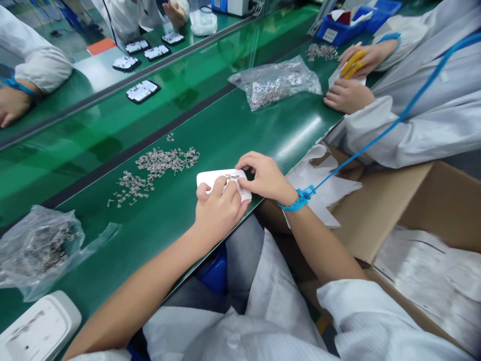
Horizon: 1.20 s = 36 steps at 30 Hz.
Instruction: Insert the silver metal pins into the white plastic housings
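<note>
A small white plastic housing (210, 177) lies on the green bench near its front edge. My left hand (218, 210) grips its near side, with the fingers curled over the top. My right hand (265, 176) pinches at the housing's right end, where small metal parts show. A blue wrist strap (298, 200) circles my right wrist. A loose scatter of small metal pieces (158, 168) lies on the bench just left of the housing.
A plastic bag of metal parts (35, 248) and a white tray (37, 328) sit at the near left. Another bag (276, 82) lies farther along. A co-worker's hands (351, 75) work at the right. An open cardboard box (424, 200) stands beside me. Black-framed units (143, 91) ride the far belt.
</note>
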Motion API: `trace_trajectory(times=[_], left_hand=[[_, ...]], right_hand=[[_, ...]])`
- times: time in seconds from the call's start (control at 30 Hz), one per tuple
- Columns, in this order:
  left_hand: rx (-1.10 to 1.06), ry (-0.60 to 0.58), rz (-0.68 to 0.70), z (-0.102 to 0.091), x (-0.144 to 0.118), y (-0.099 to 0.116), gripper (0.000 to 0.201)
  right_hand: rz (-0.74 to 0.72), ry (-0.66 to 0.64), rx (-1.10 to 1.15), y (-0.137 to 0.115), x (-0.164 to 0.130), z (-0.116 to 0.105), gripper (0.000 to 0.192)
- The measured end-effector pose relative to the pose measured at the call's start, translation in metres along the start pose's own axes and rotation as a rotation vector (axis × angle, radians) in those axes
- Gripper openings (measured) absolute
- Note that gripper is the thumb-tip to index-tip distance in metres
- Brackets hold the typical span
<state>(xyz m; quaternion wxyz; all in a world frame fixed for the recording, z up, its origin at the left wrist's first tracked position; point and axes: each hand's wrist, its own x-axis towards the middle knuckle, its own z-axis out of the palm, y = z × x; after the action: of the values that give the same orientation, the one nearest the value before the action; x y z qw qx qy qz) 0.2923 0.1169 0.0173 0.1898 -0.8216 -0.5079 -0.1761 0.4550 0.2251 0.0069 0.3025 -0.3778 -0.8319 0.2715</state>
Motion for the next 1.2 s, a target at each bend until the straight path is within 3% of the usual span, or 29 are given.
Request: trace_trajectory(times=[0.17, 0.33, 0.43, 0.6, 0.73, 0.83, 0.9, 1.0, 1.1, 1.17, 1.2], left_hand=[[-0.008, -0.022, -0.010, 0.002, -0.002, 0.000, 0.030], [-0.085, -0.052, -0.039, 0.001, -0.002, -0.001, 0.028], [-0.087, -0.030, -0.035, 0.002, -0.003, -0.002, 0.028], [-0.057, -0.036, -0.006, 0.004, 0.000, -0.003, 0.033], [-0.064, -0.086, -0.015, -0.008, -0.004, -0.001, 0.028], [-0.029, -0.123, -0.040, -0.033, -0.028, 0.000, 0.025], [0.017, -0.147, -0.057, -0.053, -0.056, -0.001, 0.022], [0.076, -0.143, -0.145, -0.078, -0.099, -0.004, 0.015], [0.124, -0.100, -0.221, -0.088, -0.129, -0.007, 0.012], [0.147, -0.086, -0.236, -0.087, -0.139, -0.007, 0.013], [0.153, -0.078, -0.237, -0.085, -0.141, -0.006, 0.013]], right_hand=[[0.043, -0.107, -0.235, -0.013, 0.017, -0.001, 0.010], [-0.002, -0.224, -0.393, -0.022, 0.026, -0.010, 0.010], [-0.033, -0.279, -0.412, -0.026, 0.027, -0.014, 0.005], [-0.008, -0.192, -0.410, -0.029, 0.025, -0.010, 0.004], [-0.073, -0.176, -0.186, -0.011, 0.029, -0.006, 0.006], [0.041, 0.020, 0.054, 0.013, 0.035, 0.000, 0.019], [0.095, 0.165, 0.069, 0.028, 0.037, 0.006, 0.024], [-0.002, 0.129, 0.013, 0.036, 0.036, 0.018, 0.020], [-0.099, 0.143, -0.010, 0.016, 0.022, 0.031, 0.011], [-0.156, 0.170, 0.045, -0.014, 0.007, 0.043, 0.008], [-0.224, 0.111, 0.085, -0.033, -0.001, 0.050, 0.010]])
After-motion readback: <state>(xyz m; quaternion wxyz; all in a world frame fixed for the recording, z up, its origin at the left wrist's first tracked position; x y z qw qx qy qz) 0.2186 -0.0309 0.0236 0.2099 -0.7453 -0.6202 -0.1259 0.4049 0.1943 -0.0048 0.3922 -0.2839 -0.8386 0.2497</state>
